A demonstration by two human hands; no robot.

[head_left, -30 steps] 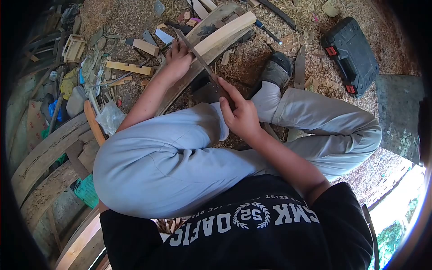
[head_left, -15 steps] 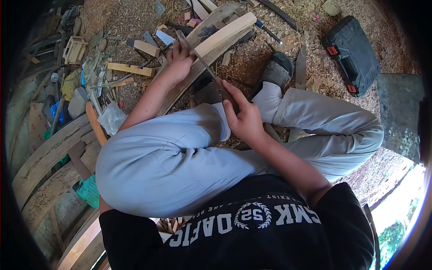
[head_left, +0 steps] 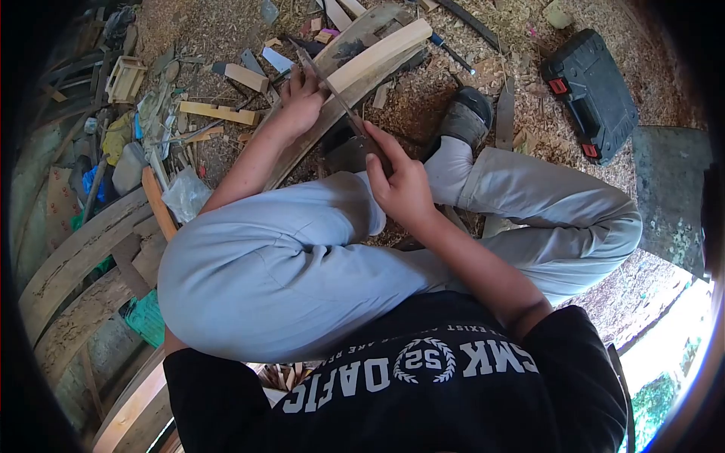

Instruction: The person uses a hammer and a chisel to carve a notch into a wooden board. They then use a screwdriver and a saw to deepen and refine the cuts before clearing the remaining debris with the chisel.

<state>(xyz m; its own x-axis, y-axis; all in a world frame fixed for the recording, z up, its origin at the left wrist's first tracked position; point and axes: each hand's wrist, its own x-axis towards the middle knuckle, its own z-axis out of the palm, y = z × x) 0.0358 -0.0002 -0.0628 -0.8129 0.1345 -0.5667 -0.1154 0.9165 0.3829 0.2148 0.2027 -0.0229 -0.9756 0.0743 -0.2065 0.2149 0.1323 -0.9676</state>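
My right hand (head_left: 400,181) is wrapped round the dark wooden handle of a handsaw (head_left: 341,104). Its narrow blade, seen almost edge-on, slants up and left across a pale wooden piece (head_left: 381,54). Beside the blade, my left hand (head_left: 303,102) grips the near end of that piece, fingers pressed down and partly hiding it. Under the pale wood lies a long weathered plank (head_left: 302,147), sloping from upper right down toward my shin.
A black tool case (head_left: 590,97) with red latches lies at the right, near a grey metal sheet (head_left: 671,192). Wood offcuts, a notched yellowish strip (head_left: 219,113) and a clear plastic bag (head_left: 186,195) lie at the left. Wood shavings cover the ground around my feet.
My right hand and the saw have shifted slightly up and left. The left hand stays in about the same place on the wood.
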